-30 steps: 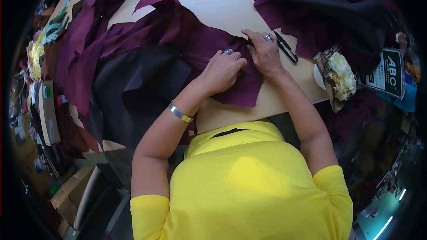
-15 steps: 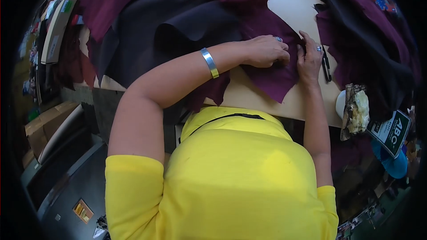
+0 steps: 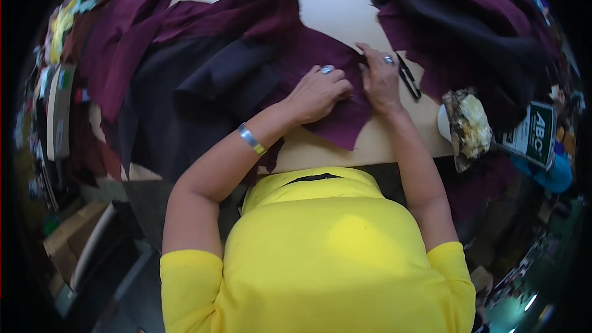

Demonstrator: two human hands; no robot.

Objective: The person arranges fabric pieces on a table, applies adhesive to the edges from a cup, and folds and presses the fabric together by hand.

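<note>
A maroon leather piece (image 3: 345,124) with an irregular edge lies on the pale table (image 3: 333,157). My left hand (image 3: 317,94), wearing a ring and a metal bracelet, rests on it with curled fingers. Whatever the fingertips may hold is hidden beneath them. Beside it, at the piece's right edge, my right hand (image 3: 382,80) lies with index finger stretched out and thumb apart. Slim black tools (image 3: 409,77), possibly pens, lie just right of that hand. A dark grey face of folded leather (image 3: 203,86) spreads to the left of my hands.
More maroon and dark leather (image 3: 475,31) is heaped on the right. A yellowish, rough-looking lump (image 3: 473,124) sits at the table's right edge, near a green-and-white ABC box (image 3: 535,134). On the left stands a long pale box (image 3: 60,111); a cardboard box (image 3: 74,231) is lower down.
The camera view has shifted, so the table and both hands appear farther left. Both hands stay on the maroon leather, close together, with much the same finger poses.
</note>
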